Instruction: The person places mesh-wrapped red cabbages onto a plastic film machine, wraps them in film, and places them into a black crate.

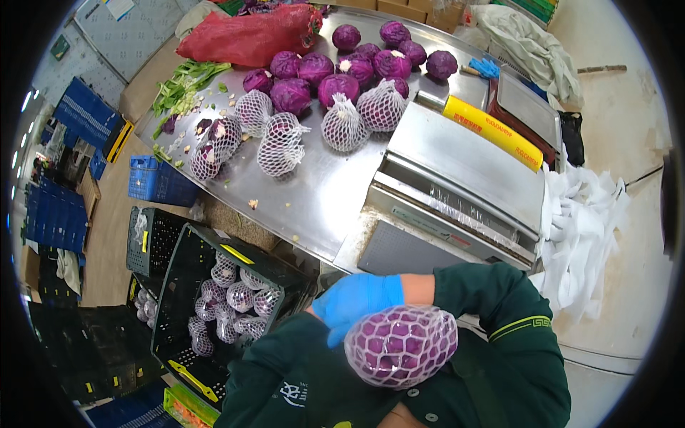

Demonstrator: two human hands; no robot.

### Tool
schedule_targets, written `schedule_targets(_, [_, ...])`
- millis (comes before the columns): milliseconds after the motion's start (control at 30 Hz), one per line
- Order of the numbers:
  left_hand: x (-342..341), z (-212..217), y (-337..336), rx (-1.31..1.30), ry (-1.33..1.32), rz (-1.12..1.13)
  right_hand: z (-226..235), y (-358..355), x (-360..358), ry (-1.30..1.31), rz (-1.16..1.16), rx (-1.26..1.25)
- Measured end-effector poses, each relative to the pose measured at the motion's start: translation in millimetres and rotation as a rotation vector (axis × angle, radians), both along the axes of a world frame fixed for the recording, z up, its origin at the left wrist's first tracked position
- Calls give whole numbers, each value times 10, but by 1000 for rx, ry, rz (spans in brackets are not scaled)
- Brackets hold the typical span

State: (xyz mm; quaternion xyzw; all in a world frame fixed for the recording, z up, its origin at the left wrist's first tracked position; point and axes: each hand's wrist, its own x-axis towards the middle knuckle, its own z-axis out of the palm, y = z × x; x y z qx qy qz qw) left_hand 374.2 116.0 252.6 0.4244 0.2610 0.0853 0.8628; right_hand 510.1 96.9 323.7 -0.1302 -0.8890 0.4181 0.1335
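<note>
A red cabbage in white foam netting [401, 346] is held close against my chest. My right hand [357, 298], in a blue glove, reaches across from the right and grips the top left of this netted cabbage. My left green sleeve [285, 357] comes up to the same spot, but my left hand is hidden behind the glove and the cabbage. Below left stands a black crate [187, 299] holding several netted cabbages [239, 296].
A steel table [321, 192] carries several bare red cabbages [314, 68], several netted ones [282, 143], leaf scraps [182, 85] and a red mesh sack [250, 32]. A film-wrapping machine [457, 185] with a yellow roll box [492, 132] sits right of it. White foam nets [581, 228] pile at right. Blue crates [153, 182] stand left.
</note>
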Motion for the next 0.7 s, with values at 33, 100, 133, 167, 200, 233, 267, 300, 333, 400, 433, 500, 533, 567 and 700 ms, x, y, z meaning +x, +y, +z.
schedule_targets(33, [-39, 11, 16, 1, 22, 41, -66, 17, -29, 53, 38, -90])
schedule_targets(100, [-54, 88, 99, -53, 12, 258, -113, 68, -88, -23, 121, -387])
schedule_targets(133, [-10, 328, 148, -74, -17, 404, -79, 102, -119, -146, 169, -592])
schedule_targets(167, [-24, 493, 225, 14, -121, 394, -55, 108, -142, -270, 218, -795])
schedule_targets(200, [17, 790, 259, 134, -192, 366, -164, 77, -118, -181, 245, -851])
schedule_targets(233, [46, 1065, 245, 261, -262, 344, -266, 51, -83, -94, 277, -898])
schedule_targets(267, [-82, 1237, 136, 303, -342, 134, -223, 70, -191, -107, 393, -958])
schedule_targets(300, [-47, 1258, 120, 308, -463, -131, -198, 38, -166, 153, 229, -1094])
schedule_targets(333, [109, 1297, 119, 591, -520, -246, -150, -37, -149, 416, 51, -1207])
schedule_targets(400, [178, 1223, -6, 345, -439, -83, 35, -195, -147, 941, -295, -1384])
schedule_targets(433, [163, 1123, -47, 205, -437, -15, 149, -302, -159, 1194, -483, -1449])
schedule_targets(500, [95, 918, 13, 118, -464, 155, 217, -476, -58, 1440, -811, -1501])
schedule_targets(533, [29, 878, 15, 98, -440, 181, 190, -558, 37, 1349, -899, -1530])
schedule_targets(567, [-22, 854, 3, 101, -448, 265, 108, -586, 135, 1240, -970, -1555])
schedule_targets(700, [-386, 600, -172, 166, -374, 544, -264, -547, 395, 817, -1089, -1622])
